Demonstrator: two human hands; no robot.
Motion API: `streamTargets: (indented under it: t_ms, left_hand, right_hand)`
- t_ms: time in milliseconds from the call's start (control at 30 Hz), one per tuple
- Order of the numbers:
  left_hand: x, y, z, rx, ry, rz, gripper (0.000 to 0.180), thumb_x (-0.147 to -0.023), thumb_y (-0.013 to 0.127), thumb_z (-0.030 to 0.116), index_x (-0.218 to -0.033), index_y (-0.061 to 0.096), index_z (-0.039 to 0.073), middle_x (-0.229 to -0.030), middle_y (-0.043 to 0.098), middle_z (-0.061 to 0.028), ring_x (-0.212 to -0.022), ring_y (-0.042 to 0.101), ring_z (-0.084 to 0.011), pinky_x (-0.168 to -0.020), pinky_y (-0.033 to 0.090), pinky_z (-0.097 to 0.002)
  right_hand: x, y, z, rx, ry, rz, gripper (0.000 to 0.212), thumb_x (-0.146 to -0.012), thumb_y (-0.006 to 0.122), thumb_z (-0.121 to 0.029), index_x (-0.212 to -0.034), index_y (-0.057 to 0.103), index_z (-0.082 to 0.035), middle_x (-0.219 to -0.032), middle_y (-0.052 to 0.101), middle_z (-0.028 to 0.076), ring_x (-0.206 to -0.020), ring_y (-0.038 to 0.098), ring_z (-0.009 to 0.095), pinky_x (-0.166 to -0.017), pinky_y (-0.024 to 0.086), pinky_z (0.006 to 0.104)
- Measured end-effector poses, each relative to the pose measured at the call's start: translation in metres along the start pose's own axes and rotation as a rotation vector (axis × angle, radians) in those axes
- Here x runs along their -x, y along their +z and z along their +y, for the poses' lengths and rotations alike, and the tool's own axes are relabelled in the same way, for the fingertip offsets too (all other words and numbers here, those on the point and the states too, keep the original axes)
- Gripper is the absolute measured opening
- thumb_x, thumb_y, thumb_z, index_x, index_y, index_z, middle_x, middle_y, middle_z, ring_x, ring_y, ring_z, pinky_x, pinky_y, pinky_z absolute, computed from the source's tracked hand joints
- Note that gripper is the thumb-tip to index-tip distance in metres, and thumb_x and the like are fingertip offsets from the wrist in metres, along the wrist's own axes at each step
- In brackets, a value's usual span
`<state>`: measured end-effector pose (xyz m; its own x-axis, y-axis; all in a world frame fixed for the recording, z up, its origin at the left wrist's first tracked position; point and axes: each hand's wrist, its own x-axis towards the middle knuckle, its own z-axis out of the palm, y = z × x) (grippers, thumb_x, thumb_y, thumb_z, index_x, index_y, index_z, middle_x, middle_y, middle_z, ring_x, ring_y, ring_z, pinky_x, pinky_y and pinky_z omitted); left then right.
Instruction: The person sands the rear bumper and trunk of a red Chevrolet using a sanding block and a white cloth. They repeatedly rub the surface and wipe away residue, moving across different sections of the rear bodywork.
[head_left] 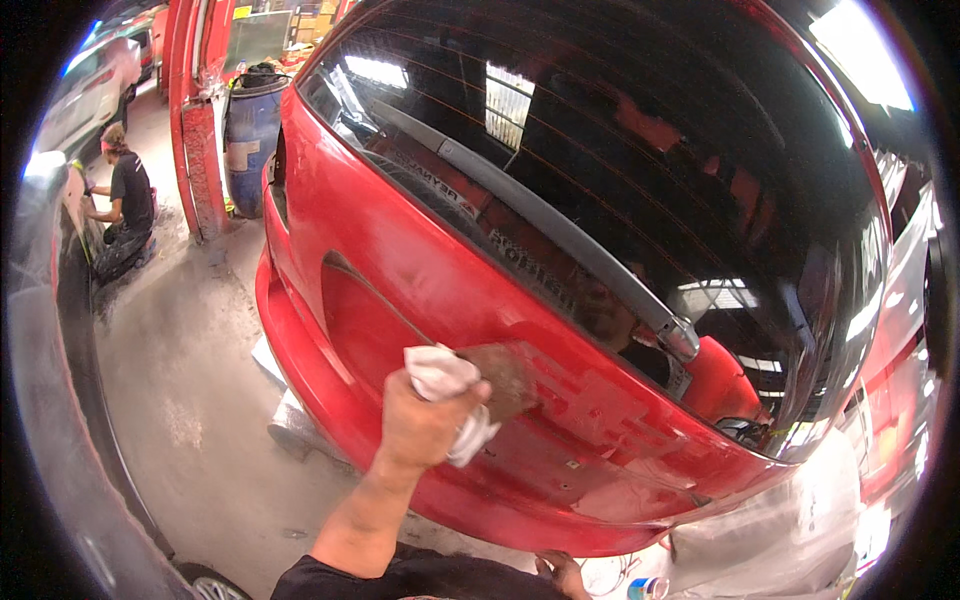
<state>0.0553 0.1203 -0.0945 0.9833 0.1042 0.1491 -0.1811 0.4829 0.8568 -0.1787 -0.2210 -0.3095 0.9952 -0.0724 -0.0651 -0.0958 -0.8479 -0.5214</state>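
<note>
My left hand (425, 425) is closed around a crumpled white cloth (440, 372), part of which hangs below the fist. Just beyond the fingers, a brownish-grey pad-like piece (500, 380) lies against the red tailgate (400, 270); whether the hand also grips it is unclear. Around it the paint has dull, patchy areas, with small holes lower down. My right hand (562, 573) is low at the bottom edge, close below the red bumper (480, 505). Its fingers are only partly visible, and whether they hold anything does not show.
A rear wiper (560, 235) crosses the dark rear window (640, 150). Plastic sheeting (770, 530) and a small tin (648, 588) are at lower right. A dark car panel (60, 420) borders the left; beyond are a crouching person (128, 200), red post (200, 130) and blue barrel (250, 140).
</note>
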Motion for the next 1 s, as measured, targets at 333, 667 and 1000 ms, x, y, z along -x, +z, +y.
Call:
streamTargets:
  t_ms: [333,667,1000]
  left_hand:
    - [0.004,0.028,0.002,-0.202,-0.021,-0.054,0.021,-0.073,0.082,0.002,-0.084,0.064,0.004,-0.079,0.066,-0.0026,-0.069,0.063,-0.0123,-0.058,0.052,-0.0284]
    - [0.056,0.067,-0.034,-0.341,0.078,0.021,0.054,-0.069,0.082,-0.001,-0.115,0.054,-0.002,-0.102,0.062,-0.0088,-0.089,0.062,-0.0183,-0.081,0.053,-0.0332]
    - [0.163,-0.019,-0.113,-0.281,-0.205,0.338,0.043,-0.075,0.067,-0.006,-0.116,0.054,0.001,-0.099,0.061,-0.0073,-0.085,0.061,-0.0189,-0.075,0.053,-0.034]
  right_hand:
    - [-0.01,0.035,0.05,0.076,-0.036,-0.391,0.03,-0.091,0.061,-0.03,-0.114,0.066,-0.011,-0.112,0.067,0.016,-0.105,0.062,0.036,-0.089,0.05,0.0457]
    - [-0.035,-0.049,-0.016,0.103,-0.544,0.143,0.029,-0.092,0.059,-0.026,-0.115,0.064,-0.009,-0.124,0.064,0.01,-0.123,0.056,0.028,-0.103,0.045,0.047]
    - [-0.156,-0.187,-0.186,0.909,-0.929,0.894,0.06,-0.091,0.045,-0.032,-0.146,0.04,-0.008,-0.156,0.032,0.012,-0.146,0.025,0.033,-0.12,0.014,0.0566]
